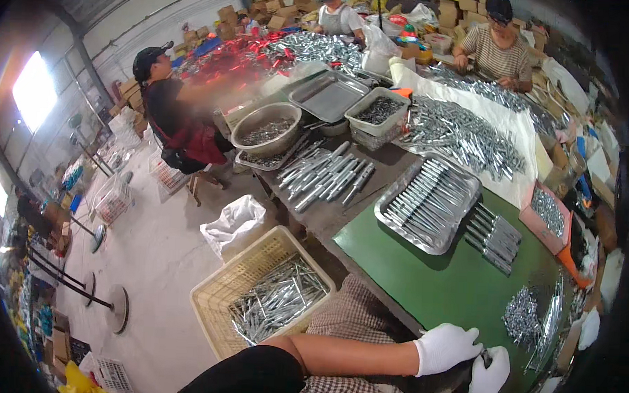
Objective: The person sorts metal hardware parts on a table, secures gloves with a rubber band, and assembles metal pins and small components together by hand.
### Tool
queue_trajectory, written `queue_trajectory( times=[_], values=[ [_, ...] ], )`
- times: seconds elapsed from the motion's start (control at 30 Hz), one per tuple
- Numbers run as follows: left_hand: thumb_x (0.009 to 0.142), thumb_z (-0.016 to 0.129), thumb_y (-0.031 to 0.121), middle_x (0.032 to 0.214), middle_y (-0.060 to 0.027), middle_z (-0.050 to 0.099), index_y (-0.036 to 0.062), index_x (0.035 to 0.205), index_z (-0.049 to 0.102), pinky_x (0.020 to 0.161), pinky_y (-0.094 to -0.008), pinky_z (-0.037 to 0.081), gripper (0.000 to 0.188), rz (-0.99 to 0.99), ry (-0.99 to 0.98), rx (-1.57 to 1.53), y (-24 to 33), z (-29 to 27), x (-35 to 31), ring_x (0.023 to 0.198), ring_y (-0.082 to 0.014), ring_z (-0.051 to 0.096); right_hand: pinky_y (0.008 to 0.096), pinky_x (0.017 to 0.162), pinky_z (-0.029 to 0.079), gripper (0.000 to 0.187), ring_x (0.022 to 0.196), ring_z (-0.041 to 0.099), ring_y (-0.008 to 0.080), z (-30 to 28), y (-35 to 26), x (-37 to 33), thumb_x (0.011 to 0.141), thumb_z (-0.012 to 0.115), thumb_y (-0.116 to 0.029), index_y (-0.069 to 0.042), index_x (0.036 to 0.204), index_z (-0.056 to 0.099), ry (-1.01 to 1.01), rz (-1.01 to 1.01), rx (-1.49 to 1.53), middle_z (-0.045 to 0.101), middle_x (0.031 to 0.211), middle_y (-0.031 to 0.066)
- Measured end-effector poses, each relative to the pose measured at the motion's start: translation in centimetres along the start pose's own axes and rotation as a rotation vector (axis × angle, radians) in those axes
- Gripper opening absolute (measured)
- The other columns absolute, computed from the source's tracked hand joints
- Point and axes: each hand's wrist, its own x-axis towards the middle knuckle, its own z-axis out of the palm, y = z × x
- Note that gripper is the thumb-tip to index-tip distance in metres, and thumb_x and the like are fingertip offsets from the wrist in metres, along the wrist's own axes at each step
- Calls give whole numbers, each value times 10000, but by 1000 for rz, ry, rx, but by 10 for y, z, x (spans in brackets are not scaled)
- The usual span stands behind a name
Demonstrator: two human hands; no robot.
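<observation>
My left hand (448,348), in a white glove, is at the front edge of the green work surface (387,286), its fingertips bent together beside the other hand. My right hand (488,378), also gloved in white, is closed close by. A small dark bit shows between the two hands, too small and covered to name. Beyond them lies a pile of small metal parts (522,316), with long thin metal rods (550,319) to its right. Farther back, a metal tray (434,243) holds rows of silver rod-shaped pieces, and a row of similar pieces (493,237) lies beside it.
A yellow plastic basket (207,300) of metal rods stands left of my lap. Loose metal tubes (326,172), a basin (266,150) and a pink box (528,218) are on the table. Several co-workers sit around it, one (165,101) at the left.
</observation>
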Motion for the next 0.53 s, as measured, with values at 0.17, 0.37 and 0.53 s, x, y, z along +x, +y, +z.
queue_trajectory(
  times=[0.17,0.37,0.53],
  values=[
    [879,581,143,1058,-181,567,82,1334,559,620,-435,560,459,35,-90,-5,-6,-12,6,721,-318,682,369,722,429,146,779,550,218,3,9,10,914,632,-184,-58,971,585,-122,48,9,573,903,96],
    [881,574,145,1065,-213,565,75,1330,536,625,-440,561,456,40,-135,-8,-7,-18,8,731,-340,683,226,413,199,307,464,274,65,34,-21,34,1047,405,-294,-137,784,427,255,403,1287,339,616,-40],
    [866,598,166,1112,-226,573,90,1338,520,641,-450,572,484,26,-208,-16,-5,-16,11,748,-356,693,236,323,154,461,369,200,66,40,-2,33,1089,310,-435,-161,723,370,361,237,1598,288,524,-29]
  ],
)
